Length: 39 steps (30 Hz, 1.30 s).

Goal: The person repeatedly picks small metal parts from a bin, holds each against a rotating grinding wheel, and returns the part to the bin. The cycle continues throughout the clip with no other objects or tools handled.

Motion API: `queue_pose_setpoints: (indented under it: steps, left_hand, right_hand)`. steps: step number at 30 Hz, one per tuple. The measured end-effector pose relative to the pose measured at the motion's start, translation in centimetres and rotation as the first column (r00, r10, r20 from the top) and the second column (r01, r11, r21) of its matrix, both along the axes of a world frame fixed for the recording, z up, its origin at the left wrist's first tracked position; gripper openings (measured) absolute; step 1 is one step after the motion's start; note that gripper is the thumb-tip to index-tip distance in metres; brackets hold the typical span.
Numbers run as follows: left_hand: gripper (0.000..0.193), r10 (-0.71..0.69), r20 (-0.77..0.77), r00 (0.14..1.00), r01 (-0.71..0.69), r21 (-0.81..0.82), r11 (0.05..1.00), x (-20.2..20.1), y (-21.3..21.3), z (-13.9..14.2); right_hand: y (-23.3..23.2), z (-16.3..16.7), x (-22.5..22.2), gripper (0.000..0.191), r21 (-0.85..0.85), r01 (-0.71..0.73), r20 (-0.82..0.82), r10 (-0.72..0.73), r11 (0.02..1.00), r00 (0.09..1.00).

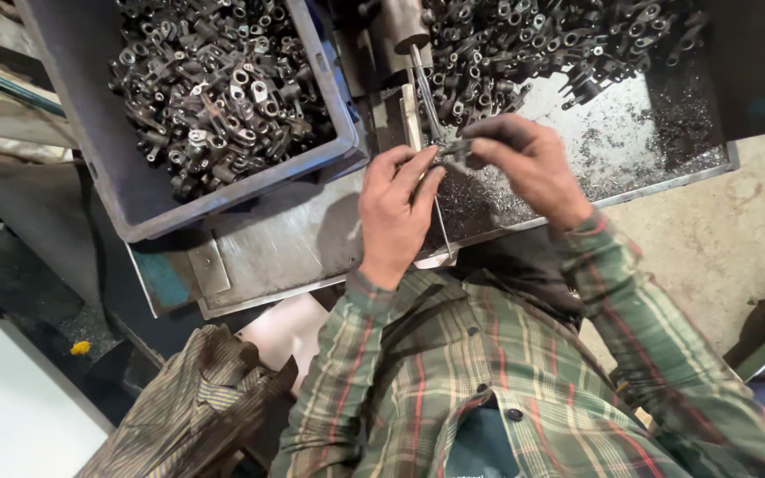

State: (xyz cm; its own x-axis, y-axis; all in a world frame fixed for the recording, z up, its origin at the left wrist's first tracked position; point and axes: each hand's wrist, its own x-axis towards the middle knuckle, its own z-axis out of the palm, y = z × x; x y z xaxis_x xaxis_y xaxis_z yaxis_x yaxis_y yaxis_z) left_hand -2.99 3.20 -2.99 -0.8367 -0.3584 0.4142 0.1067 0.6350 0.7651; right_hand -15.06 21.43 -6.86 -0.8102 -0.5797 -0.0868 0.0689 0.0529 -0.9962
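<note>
A metal tray point(657, 133) fills the upper right, its floor strewn with fine swarf point(613, 146) and its far end heaped with dark metal parts point(542, 44). To its left a grey bin point(148, 199) sits tilted, packed with the same kind of ringed parts point(214, 84). Both rest on a steel table point(285, 248). A striped cloth point(192, 407) lies bunched at the lower left. The person wears a green plaid shirt point(489, 381). Both hands meet over the tray's near edge, just below a cylindrical spindle point(400, 26) with a thin rod point(427, 102) running down from it. The left hand point(396, 208) is narrowed, fingertips pinched at the rod's lower end. The right hand point(524, 164) is closed round a small dark part point(455, 150), held against the rod between the two hands, just above the swarf.
</note>
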Motion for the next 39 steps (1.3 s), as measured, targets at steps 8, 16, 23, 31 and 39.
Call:
queue_pose_setpoints:
  steps: [8,16,23,31,39]
  left_hand:
    - [0.02,0.052,0.024,0.998,-0.055,0.141,0.988,-1.0,0.3,-1.7]
    - [0.016,0.139,-0.045,0.989,-0.129,0.175,0.976,-2.2,0.5,-3.3]
    - [0.014,0.163,-0.04,0.986,-0.149,0.233,0.961,-3.4,0.4,-4.0]
    - [0.017,0.164,-0.036,0.986,-0.158,0.134,0.978,-4.4,0.0,-3.2]
    - [0.018,0.152,0.007,0.988,-0.151,-0.034,0.988,-4.8,-0.7,-2.6]
  right_hand:
    - [-2.0,1.0,1.0,0.021,-0.148,0.052,0.115,-0.035,0.988,0.993]
    - [-3.7,1.5,1.1,0.022,-0.152,0.082,0.094,-0.068,0.985,0.993]
    - [-5.8,1.6,0.2,0.023,-0.051,0.113,0.11,-0.107,0.992,0.988]
    - [-6.4,0.7,-0.9,0.025,-0.17,0.161,0.262,-0.113,0.972,0.958]
    - [-6.8,0.5,-1.4,0.02,-0.325,0.211,0.491,-0.026,0.922,0.871]
